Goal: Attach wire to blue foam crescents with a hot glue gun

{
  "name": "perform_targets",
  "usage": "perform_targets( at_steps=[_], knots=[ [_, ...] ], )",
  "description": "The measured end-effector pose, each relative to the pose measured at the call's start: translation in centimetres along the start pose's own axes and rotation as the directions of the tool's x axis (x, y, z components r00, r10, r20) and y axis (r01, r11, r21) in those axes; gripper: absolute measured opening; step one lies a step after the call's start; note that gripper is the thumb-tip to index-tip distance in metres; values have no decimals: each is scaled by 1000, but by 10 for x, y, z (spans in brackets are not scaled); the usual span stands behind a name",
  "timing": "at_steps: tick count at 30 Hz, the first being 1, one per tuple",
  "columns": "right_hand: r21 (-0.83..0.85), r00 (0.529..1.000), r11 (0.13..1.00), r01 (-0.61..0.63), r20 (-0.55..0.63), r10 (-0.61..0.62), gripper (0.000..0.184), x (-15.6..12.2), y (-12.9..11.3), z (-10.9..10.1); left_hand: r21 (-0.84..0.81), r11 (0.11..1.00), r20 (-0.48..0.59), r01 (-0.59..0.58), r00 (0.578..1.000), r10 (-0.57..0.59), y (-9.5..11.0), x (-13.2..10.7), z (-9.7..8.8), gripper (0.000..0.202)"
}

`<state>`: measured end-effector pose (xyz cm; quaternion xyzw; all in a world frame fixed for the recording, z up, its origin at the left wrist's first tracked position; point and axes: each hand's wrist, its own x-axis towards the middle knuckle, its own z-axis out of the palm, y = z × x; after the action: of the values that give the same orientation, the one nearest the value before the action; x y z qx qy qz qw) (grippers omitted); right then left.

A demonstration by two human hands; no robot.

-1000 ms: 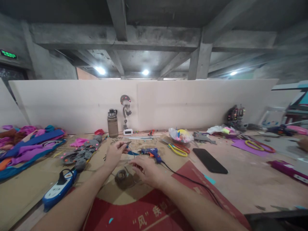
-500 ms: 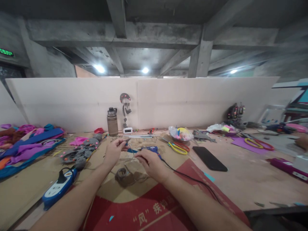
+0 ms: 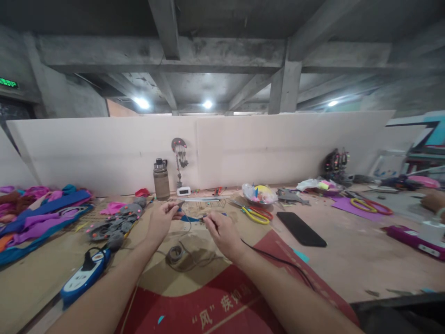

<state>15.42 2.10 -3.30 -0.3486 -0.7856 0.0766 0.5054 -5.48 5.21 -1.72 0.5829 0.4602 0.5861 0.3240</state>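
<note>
My left hand (image 3: 162, 219) is closed, pinching a small grey and blue felt piece (image 3: 183, 212) just above the cardboard. My right hand (image 3: 222, 231) is closed too, its fingertips pinching a thin dark thread (image 3: 190, 224) that loops down between the two hands toward a spool of thread (image 3: 174, 254) lying on the cardboard. The blue glue gun is hidden behind my right hand; only its black cord (image 3: 278, 261) shows, running off to the right.
A blue power strip (image 3: 85, 277) lies at the left, grey felt shapes (image 3: 114, 224) and coloured felt (image 3: 38, 211) beyond it. A bottle (image 3: 161, 178), yellow scissors (image 3: 256, 215), a black phone (image 3: 301, 229) and a bowl (image 3: 260, 193) stand further back. Another person's hand (image 3: 434, 201) is at the far right.
My right hand has lifted from near the spool and moved forward, covering the glue gun, drawing the thread up toward my left hand. The left hand barely moved.
</note>
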Motion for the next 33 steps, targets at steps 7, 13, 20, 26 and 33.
perform_targets(
  at_steps=[7, 13, 20, 26, 33],
  knots=[
    [76, 1000, 997, -2, -23, 3, 18, 0, 6, 7, 11, 1000, -6, -7, 1000, 7, 1, -1, 0, 31],
    [150, 999, 988, 23, -33, -18, 8, 2, 6, 6, 5, 1000, -12, -22, 1000, 23, 4, -2, 0, 30],
    [107, 999, 994, 19, -39, -14, 9, 2, 9, 11, 24, 999, -18, -35, 999, 35, 8, -4, 2, 31],
    [140, 997, 988, -63, -42, 69, 5, 1, 7, 9, 10, 999, -12, -50, 999, 50, 4, -2, 1, 30],
    [136, 997, 989, -50, -48, 57, 11, 2, 4, 4, 11, 999, -11, -49, 999, 50, 7, -5, 2, 27]
  ],
)
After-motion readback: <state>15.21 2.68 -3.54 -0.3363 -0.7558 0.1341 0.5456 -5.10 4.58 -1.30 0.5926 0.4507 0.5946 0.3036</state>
